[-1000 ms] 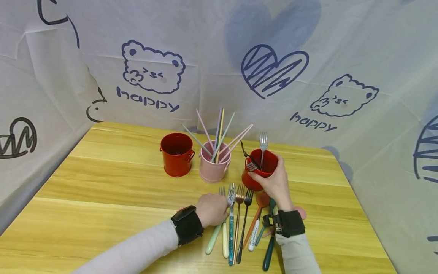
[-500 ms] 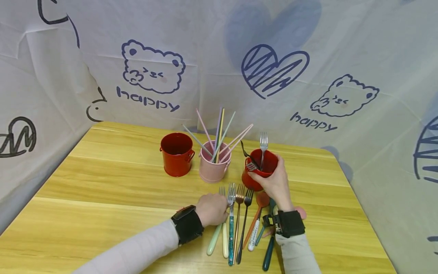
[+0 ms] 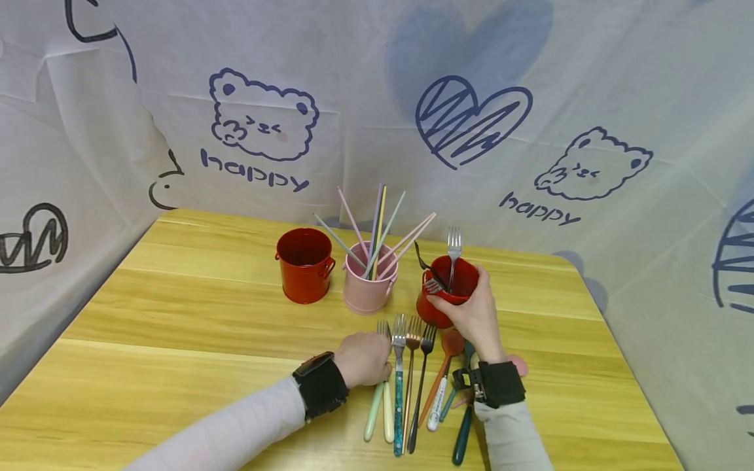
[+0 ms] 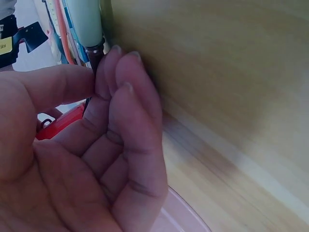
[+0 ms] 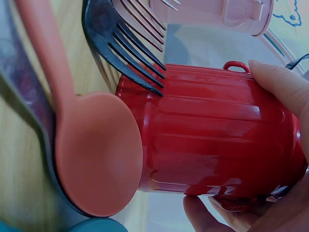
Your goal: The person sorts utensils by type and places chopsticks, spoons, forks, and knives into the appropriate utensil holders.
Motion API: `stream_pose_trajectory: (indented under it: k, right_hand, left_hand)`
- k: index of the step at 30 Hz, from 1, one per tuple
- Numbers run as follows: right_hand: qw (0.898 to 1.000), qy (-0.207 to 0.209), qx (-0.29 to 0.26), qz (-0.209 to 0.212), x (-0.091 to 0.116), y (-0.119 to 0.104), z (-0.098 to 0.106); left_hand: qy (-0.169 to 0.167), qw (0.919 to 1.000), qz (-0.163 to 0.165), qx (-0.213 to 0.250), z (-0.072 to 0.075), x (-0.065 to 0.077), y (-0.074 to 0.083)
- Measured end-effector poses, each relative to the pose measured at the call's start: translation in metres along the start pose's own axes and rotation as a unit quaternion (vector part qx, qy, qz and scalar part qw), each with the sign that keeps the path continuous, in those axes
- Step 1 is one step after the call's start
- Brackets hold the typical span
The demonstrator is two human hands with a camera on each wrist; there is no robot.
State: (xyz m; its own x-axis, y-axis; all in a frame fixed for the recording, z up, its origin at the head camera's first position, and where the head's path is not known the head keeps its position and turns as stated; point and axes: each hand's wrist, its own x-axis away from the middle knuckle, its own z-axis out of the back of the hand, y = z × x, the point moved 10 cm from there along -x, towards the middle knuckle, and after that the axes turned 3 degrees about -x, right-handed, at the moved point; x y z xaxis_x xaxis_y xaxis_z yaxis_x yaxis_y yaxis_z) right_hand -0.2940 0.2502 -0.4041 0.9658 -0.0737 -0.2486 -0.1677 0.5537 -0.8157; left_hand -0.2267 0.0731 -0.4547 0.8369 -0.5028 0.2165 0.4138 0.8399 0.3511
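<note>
Wooden table (image 3: 194, 327), red bucket (image 5: 203, 130) between fingers (image 5: 202, 217)

Eased the bare left hand (image 3: 363, 360) slightly to the left, leaving it a little clearer of the silver fork with the speckled turquoise handle (image 3: 398, 399). Swung the near end of the smooth, rounded, pale green handle (image 3: 374, 415) to the right, narrowing the gap to the smooth, rounded cream handle (image 3: 388, 415). Nudged both neighbours very slightly right as well. Carried the black-line heart drawing (image 3: 44, 224) on the hanging white cloth (image 3: 100, 157), at far left, a little rightward.
</note>
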Motion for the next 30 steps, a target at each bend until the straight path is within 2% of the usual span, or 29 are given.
stream_pose_trajectory:
  k: [4, 8, 15, 19, 25, 30]
  right_hand:
    - [1.0, -0.002, 0.0, 0.0, 0.0, 0.0, 0.0]
    - [1.0, -0.002, -0.001, 0.002, -0.001, -0.001, 0.0]
    - [1.0, 0.0, -0.003, 0.002, 0.0, 0.0, 0.001]
    - [1.0, -0.001, -0.003, 0.002, 0.001, 0.0, 0.0]
    - [1.0, -0.004, -0.002, 0.002, 0.0, 0.0, 0.0]
    - [1.0, -0.004, -0.001, -0.001, 0.001, -0.001, 0.001]
  left_hand:
    - [-0.003, 0.9998, -0.004, 0.018, 0.002, 0.001, -0.002]
    - [0.002, 0.998, -0.001, 0.063, 0.004, 0.002, -0.007]
    - [0.011, 0.9881, -0.012, 0.153, 0.007, 0.001, -0.013]
    - [-0.004, 0.9756, -0.011, 0.219, 0.006, 0.002, -0.013]
    - [-0.032, 0.9445, -0.006, 0.327, 0.001, 0.003, -0.012]
    - [-0.049, 0.923, -0.013, 0.381, -0.001, 0.003, -0.011]
